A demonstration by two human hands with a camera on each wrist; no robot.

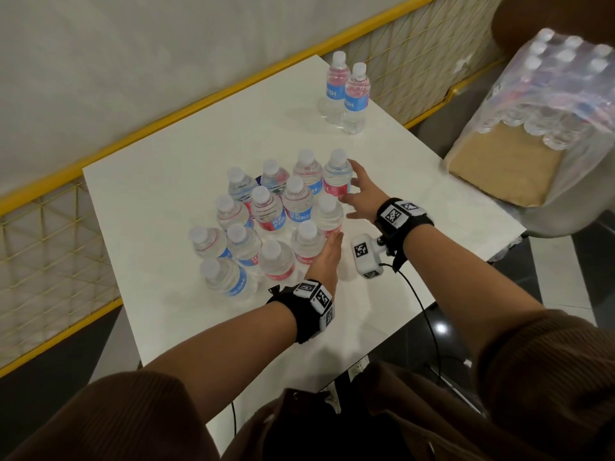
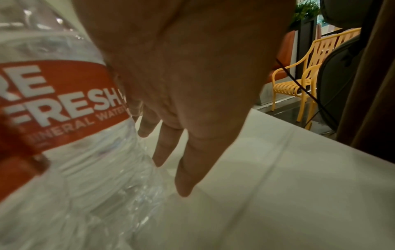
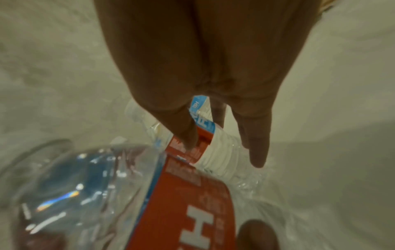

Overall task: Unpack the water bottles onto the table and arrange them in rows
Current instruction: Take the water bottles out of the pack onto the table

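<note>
Fingers (image 1: 356,176) of both hands straight, flat against the clustered water bottles (image 1: 273,221) on table (image 1: 166,201).

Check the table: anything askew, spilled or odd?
No spill or damage shows. Two bottles stand apart at the far corner of the table, away from the main cluster, whose rows look staggered. The left hand and right hand press flat against its near side. The shrink-wrapped pack remains on the chair.
</note>
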